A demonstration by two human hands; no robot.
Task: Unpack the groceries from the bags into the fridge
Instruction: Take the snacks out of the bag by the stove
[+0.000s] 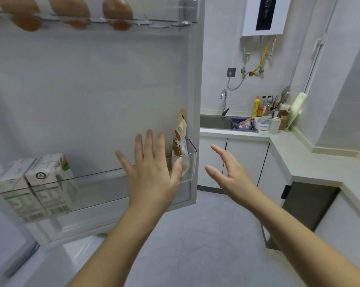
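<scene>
Fridge door point(92, 90): stands open and fills the left and centre of the frame, inner side facing the camera.
Egg rack: along the top edge of the frame, with brown eggs point(69, 9) seated in it, blurred.
Door bin point(104, 183): clear plastic, running from lower left up to the door's right edge.
Cartons point(36, 183): two white and green cartons stand upright side by side at the left end of the bin.
Brown pouch point(180, 137): stands upright at the right end of the bin, its top well above the bin's rim.
Left hand point(152, 172): centre of the frame, in front of the bin, back of the hand to the camera; fingers point(149, 141) are straight and spread, holding nothing. The thumb lies over the bin's front wall just below the pouch; contact cannot be told.
Right hand point(231, 170): right of the door's edge, in the air; fingers point(218, 149) are relaxed and apart, holding nothing.
Worktop point(311, 168): pale, at centre right, with a sink point(215, 122), a tap point(224, 102) and bottles point(263, 106) in the corner.
Water heater point(264, 15): on the wall at upper right.
Floor point(206, 235): grey, below the arms.
</scene>
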